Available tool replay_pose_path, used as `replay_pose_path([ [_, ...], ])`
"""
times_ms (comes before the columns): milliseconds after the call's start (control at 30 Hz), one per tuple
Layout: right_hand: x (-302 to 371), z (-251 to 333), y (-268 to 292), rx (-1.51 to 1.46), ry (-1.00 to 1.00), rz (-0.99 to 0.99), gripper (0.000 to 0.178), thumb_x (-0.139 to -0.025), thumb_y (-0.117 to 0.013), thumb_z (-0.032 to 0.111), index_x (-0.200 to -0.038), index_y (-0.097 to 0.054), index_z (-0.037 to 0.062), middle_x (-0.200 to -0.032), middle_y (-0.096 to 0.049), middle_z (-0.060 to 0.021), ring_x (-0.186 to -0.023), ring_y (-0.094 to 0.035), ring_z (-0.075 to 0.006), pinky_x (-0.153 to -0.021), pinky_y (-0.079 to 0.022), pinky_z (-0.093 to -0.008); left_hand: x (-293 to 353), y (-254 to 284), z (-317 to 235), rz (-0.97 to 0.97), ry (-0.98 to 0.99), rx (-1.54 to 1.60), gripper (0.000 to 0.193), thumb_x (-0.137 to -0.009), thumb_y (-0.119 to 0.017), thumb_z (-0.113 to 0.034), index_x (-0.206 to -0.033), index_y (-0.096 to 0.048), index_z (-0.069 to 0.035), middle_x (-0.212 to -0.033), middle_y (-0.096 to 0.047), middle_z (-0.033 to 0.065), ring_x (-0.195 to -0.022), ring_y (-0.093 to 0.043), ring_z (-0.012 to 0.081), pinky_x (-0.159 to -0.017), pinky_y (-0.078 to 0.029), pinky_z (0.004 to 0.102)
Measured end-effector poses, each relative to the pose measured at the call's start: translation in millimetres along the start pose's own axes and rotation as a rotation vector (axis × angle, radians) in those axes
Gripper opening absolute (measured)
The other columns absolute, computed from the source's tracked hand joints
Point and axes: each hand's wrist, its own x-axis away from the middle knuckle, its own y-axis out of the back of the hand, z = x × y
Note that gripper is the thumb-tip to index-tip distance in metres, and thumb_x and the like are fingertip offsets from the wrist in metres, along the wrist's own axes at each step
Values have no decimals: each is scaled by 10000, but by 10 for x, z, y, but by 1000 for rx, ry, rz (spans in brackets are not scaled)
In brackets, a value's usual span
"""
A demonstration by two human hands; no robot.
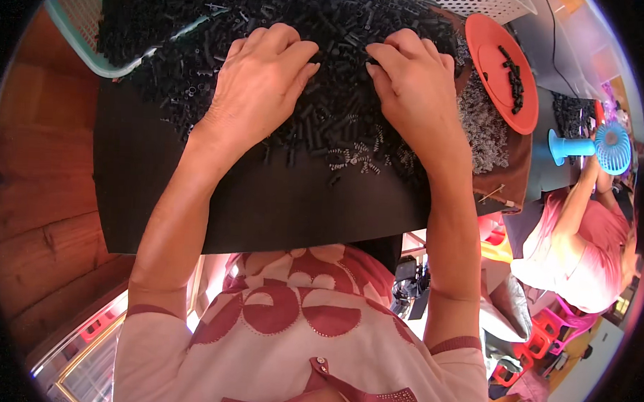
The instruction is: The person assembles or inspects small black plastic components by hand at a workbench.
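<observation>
My left hand hovers over a big heap of small black plastic tube-shaped parts. Its thumb and forefinger are drawn together, with the other fingers curled behind them. Across from it, my right hand is pinched in the same way above the heap, fingertips pointing inward. Whatever either pinch holds is too small and dark against the black parts to make out. Small metal springs lie scattered at the heap's near edge, and a larger pile of springs sits right of my right wrist on a brown cloth.
A red plate holding a few black parts stands at the right. At the far left is a pale green basket; a white perforated basket stands at the back. A blue fan and another person are at the right.
</observation>
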Motion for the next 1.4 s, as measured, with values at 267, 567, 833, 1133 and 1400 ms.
replay_pose_path([
  [267,-131,-28,97,12,35,-84,181,-844,-680,101,-1019,-724,117,-956,-634,-50,-962,-629,-291,-812,-448,-456,-16,-22,120,-31,13,-34,196,-893,-711,-101,-1088,-697,-89,-1000,-653,41,-985,-640,273,-874,-496,419],
  [567,-130,58,4,-217,109,176,221,-827,-754,151,-1040,-704,118,-944,-614,-68,-950,-622,-305,-812,-453,-453,29,-36,89,-33,32,46,157,-891,-714,-104,-1045,-700,-79,-998,-658,47,-971,-636,274,-882,-491,411],
  [833,-64,-82,-2,-211,30,59,235,-860,-678,40,-1086,-697,101,-946,-635,-67,-948,-636,-298,-806,-448,-431,59,-54,121,-28,42,42,159,-872,-728,-102,-1026,-697,-83,-987,-647,49,-973,-620,287,-895,-480,414],
  [1133,-84,240,84,-269,152,206,112,-778,-753,136,-857,-686,95,-889,-581,-59,-909,-606,-268,-808,-422,-432,-57,96,93,20,-24,71,158,-913,-689,-71,-1064,-688,-23,-1007,-664,134,-946,-644,356,-840,-508,417],
  [1400,-56,142,98,-122,93,210,160,-843,-715,47,-999,-714,83,-940,-610,-40,-943,-633,-245,-848,-407,-382,-184,360,-78,51,145,231,103,-945,-655,-54,-1026,-666,8,-938,-653,150,-886,-635,337,-799,-494,430],
])
